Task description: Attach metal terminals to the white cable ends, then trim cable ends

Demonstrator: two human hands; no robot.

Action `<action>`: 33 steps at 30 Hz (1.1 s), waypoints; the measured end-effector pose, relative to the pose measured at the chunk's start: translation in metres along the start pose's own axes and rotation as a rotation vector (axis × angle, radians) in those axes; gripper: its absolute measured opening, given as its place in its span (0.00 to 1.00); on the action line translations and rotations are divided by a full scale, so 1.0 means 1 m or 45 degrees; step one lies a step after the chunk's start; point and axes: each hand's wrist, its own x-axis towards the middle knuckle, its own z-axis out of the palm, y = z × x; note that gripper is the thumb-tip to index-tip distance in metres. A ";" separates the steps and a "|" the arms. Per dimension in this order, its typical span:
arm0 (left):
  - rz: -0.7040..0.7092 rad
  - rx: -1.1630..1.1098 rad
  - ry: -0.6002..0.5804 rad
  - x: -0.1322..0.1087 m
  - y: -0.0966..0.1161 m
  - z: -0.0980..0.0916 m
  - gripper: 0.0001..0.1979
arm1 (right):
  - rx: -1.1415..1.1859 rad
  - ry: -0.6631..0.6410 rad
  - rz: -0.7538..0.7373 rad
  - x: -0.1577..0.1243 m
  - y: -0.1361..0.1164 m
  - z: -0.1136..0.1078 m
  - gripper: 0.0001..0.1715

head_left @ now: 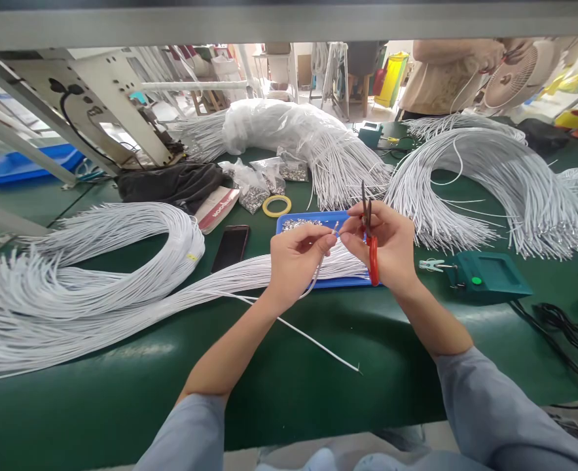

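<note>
Over the blue tray (pixel 350 284), my left hand (pixel 293 261) pinches a thin white cable (pixel 315 277) close to its end. Fine strands stick out between my fingertips. Red-handled scissors (pixel 374 261) sit in my right hand (pixel 391 245), their dark blades pointing up and away. The thumb and forefinger of that hand also meet at the cable tip, nearly touching the left fingertips. Whether they grip the strands is too small to tell. Beneath my hands, a bundle of white cables (pixel 234 278) runs across the tray, beside small metal parts (pixel 298 224).
Left of the tray lie a black phone (pixel 230 248) and a coiled cable bundle (pixel 180 255). Behind are a yellow tape roll (pixel 276 206) and bags of metal parts (pixel 252 196). A green device (pixel 489 278) with a clip stands right. Across the table, a person (pixel 440 78) handles cable.
</note>
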 end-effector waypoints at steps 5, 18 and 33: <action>-0.049 -0.035 -0.075 -0.001 0.003 -0.002 0.13 | 0.051 -0.019 -0.005 0.000 -0.001 -0.003 0.14; -0.115 -0.211 -0.269 -0.002 -0.001 0.001 0.13 | 0.082 -0.053 0.013 0.002 -0.003 -0.004 0.16; 0.300 0.263 -0.026 -0.005 -0.005 0.001 0.07 | -0.123 -0.077 0.001 0.000 -0.006 -0.007 0.17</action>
